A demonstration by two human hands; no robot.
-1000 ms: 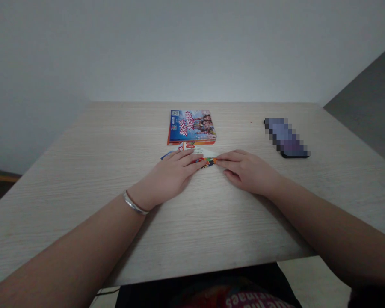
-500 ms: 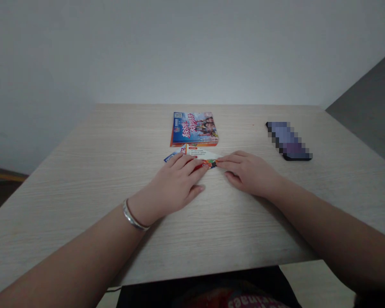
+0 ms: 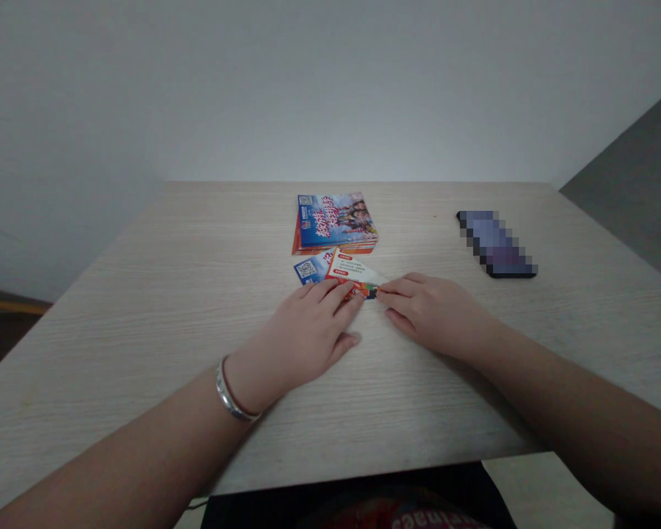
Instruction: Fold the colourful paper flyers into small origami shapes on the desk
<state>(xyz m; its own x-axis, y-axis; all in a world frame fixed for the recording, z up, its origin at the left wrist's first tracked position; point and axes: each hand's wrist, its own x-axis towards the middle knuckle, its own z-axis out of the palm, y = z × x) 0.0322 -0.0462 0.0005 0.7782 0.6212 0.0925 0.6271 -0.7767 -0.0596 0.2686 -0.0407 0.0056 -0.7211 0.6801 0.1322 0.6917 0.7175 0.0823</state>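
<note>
A folded colourful leaflet (image 3: 346,270) lies on the wooden table (image 3: 143,294) just in front of a small stack of similar leaflets (image 3: 333,220). My left hand (image 3: 302,334), with a silver bracelet on the wrist, lies flat with its fingers stretched out, the fingertips pressing the leaflet's near edge. My right hand (image 3: 435,312) rests on the table to the right, fingers together and pointing left, its fingertips touching the leaflet's right tip.
A dark phone (image 3: 499,244), blurred out, lies at the right of the table. A pale wall stands behind the table's far edge. The near edge runs just above my lap.
My left hand has slid back toward me, so more of the folded leaflet shows. Both hands sit slightly lower in view than before.
</note>
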